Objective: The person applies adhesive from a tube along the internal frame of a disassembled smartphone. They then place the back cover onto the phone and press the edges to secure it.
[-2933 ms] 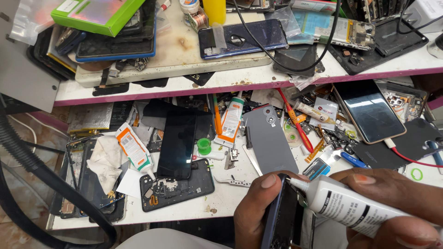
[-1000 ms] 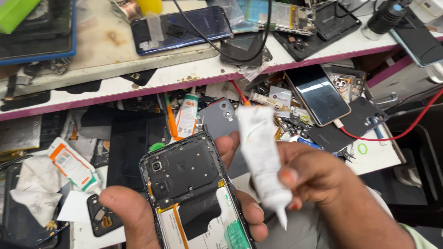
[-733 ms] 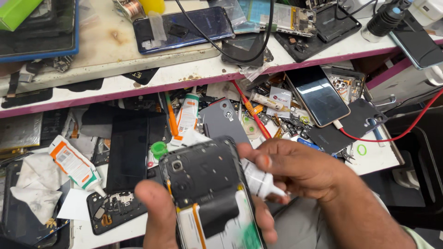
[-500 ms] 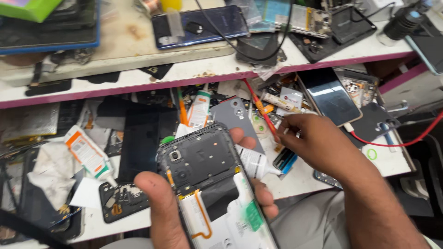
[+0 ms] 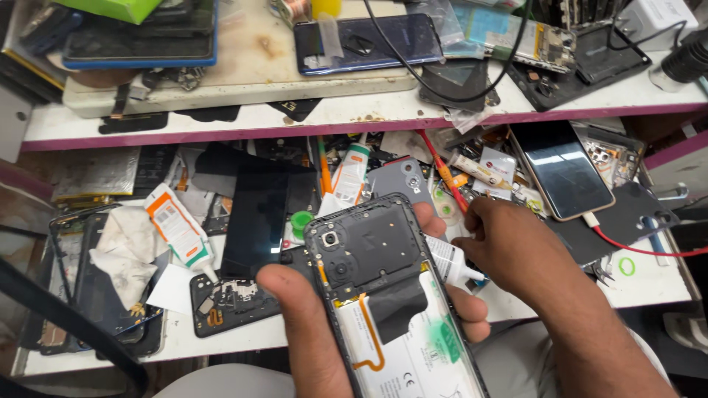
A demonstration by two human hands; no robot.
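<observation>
Gripping the opened phone [image 5: 391,295], left hand [image 5: 310,332] wraps it; right hand [image 5: 516,250] beside it, fingers curled, seemingly on the glue tube [image 5: 450,262].

A dark blue phone [image 5: 369,43] lies on the upper shelf under a black cable [image 5: 450,92]. Below, a phone with a lit screen [image 5: 560,169] (charging by a red cable [image 5: 641,249]) sits right; a white-and-orange tube [image 5: 177,228] lies left.

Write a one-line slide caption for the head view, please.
Left hand holds an opened phone; right hand rests by a white glue tube on the bench.
</observation>
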